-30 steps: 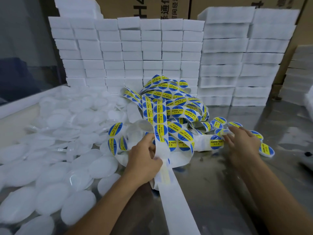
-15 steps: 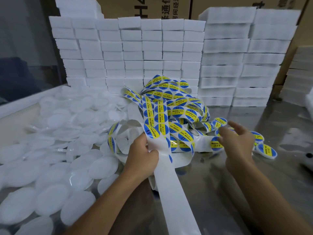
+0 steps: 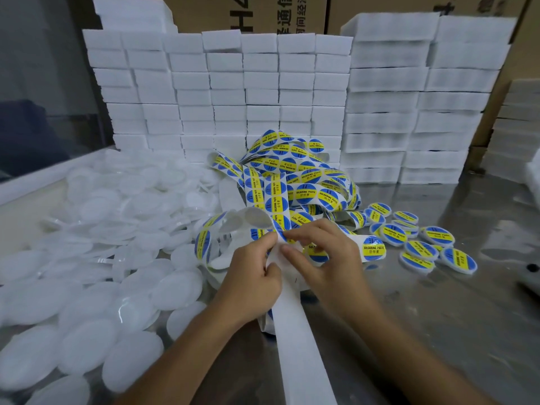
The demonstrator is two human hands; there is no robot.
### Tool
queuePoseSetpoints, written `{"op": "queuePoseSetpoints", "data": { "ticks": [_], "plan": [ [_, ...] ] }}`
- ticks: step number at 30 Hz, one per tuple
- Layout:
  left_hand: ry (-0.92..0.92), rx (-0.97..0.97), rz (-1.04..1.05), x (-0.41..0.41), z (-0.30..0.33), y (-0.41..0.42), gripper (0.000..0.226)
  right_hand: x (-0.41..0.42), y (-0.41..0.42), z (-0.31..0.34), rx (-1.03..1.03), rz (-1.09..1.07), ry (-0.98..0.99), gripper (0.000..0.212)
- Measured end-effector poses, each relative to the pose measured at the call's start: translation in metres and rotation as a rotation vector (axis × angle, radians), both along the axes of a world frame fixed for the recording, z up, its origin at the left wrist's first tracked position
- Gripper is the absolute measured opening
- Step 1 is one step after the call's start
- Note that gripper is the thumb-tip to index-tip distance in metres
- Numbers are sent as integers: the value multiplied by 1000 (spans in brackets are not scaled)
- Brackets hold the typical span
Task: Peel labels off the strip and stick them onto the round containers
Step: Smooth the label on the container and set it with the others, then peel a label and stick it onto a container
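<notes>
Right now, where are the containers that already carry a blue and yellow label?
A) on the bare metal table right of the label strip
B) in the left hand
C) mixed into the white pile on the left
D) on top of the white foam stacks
A: the labelled containers lie clustered on the metal table right of the label strip; the unlabelled containers on the left are plain white.

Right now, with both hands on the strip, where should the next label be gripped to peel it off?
Take the label by its lifted blue edge, where the strip bends over the left hand. The right hand should come in from the right, pinching that free rim with thumb and forefinger and pulling it away from the backing. The bend seems to lift the edge, so nothing needs prying.
</notes>
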State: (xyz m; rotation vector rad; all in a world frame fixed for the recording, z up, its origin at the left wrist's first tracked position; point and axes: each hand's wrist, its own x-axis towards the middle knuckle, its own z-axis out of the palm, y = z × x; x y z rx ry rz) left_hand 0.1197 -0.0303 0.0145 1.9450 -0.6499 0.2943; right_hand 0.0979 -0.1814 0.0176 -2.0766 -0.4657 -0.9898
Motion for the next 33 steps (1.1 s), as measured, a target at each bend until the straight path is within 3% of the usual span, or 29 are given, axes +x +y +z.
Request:
{"op": "queuePoseSetpoints", "data": {
  "ticks": [8, 12, 15, 19, 23, 29, 33],
  "plan": [
    [-94, 40, 7, 0, 3, 3, 29, -1, 1, 3, 95, 19, 35, 8],
    [-113, 73, 24, -2, 4, 4, 44, -2, 0, 5, 121, -8, 85, 4],
    [-112, 29, 35, 0, 4, 4, 39, -3, 1, 9, 348, 28, 216, 12],
    [-100, 5, 69, 2, 1, 5, 48, -2, -7, 19, 798, 42, 434, 20],
    [-92, -39, 168, 2, 1, 3, 48, -1, -18, 26, 1183, 187, 488, 9],
    [-218, -12, 297, 2, 4, 5, 45, 0, -23, 29, 1351, 355, 386, 7],
    [-291, 117, 338, 0, 1, 5, 16, -1, -24, 33, 1359, 367, 329, 13]
  ]
}}
